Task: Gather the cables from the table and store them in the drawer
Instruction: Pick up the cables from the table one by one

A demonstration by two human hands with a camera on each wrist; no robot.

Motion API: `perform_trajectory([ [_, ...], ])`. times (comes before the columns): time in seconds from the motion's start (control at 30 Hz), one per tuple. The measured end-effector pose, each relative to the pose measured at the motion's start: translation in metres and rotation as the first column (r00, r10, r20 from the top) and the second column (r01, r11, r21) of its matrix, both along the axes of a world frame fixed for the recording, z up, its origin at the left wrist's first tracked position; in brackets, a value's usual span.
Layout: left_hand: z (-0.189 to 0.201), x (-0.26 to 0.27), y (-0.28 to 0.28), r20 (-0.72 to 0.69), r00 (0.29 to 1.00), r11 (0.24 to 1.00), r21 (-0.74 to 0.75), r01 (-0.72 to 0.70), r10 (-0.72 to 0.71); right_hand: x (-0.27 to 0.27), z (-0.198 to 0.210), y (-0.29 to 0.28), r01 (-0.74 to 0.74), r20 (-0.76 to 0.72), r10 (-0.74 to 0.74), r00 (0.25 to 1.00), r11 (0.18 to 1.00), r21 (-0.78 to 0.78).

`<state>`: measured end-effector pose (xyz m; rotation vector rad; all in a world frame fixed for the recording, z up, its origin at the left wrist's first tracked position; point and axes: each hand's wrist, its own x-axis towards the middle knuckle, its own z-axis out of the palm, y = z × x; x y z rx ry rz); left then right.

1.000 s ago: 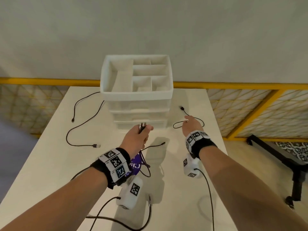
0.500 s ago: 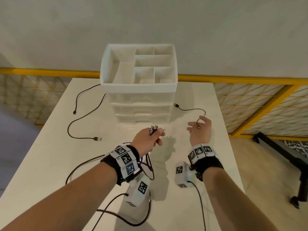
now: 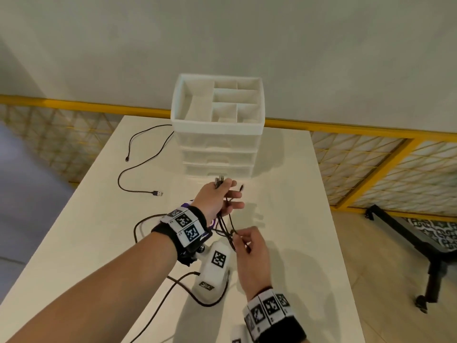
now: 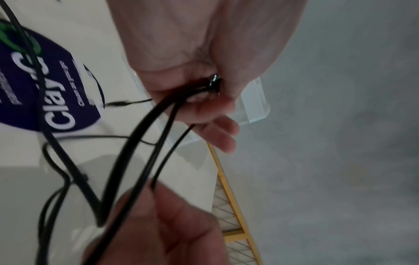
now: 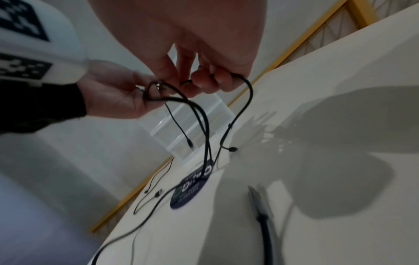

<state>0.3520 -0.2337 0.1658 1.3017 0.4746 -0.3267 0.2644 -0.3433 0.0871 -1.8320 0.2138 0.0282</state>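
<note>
My left hand (image 3: 226,194) grips a bundle of black cables (image 3: 226,224) by their plugs, just in front of the white drawer unit (image 3: 217,154). The strands hang down from it over the table. Below it, my right hand (image 3: 241,240) pinches the hanging strands. In the left wrist view the cables (image 4: 145,143) run from my left fingers (image 4: 217,129) down to my right hand (image 4: 163,224). In the right wrist view my right fingers (image 5: 204,80) curl round a cable loop (image 5: 247,100). One more black cable (image 3: 134,169) with a USB plug lies loose on the table, left of the drawers.
The white table (image 3: 99,231) ends at a yellow-railed mesh fence (image 3: 371,169) behind and to the right. An open divided tray (image 3: 183,100) tops the drawer unit; all its drawers look closed. A round purple sticker (image 5: 192,188) lies on the table under my left wrist.
My right hand has drawn back from the table's right side to just under my left hand, bringing the cable that lay beside the drawers. My left hand keeps its grip on the plugs.
</note>
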Motion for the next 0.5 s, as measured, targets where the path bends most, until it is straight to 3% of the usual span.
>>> perform_trajectory([
  [0.17,0.001,-0.025,0.028,0.112,0.993,0.99,0.13,-0.057,0.042,-0.026,-0.007,0.005,-0.14,-0.088,0.13,0.988,0.983,-0.118],
  [0.27,0.003,-0.042,0.043,0.197,0.98,0.977,0.21,-0.03,-0.012,-0.018,0.01,0.012,-0.151,-0.023,0.149,0.989,0.979,-0.134],
  [0.4,0.004,-0.068,0.054,0.252,0.96,0.961,0.271,0.049,-0.121,0.016,0.063,0.031,-0.118,0.102,0.121,0.987,0.993,-0.032],
  [0.5,0.004,-0.083,0.057,0.256,0.943,0.951,0.274,0.14,-0.213,0.034,0.093,0.046,-0.221,0.055,0.217,0.975,0.971,0.085],
])
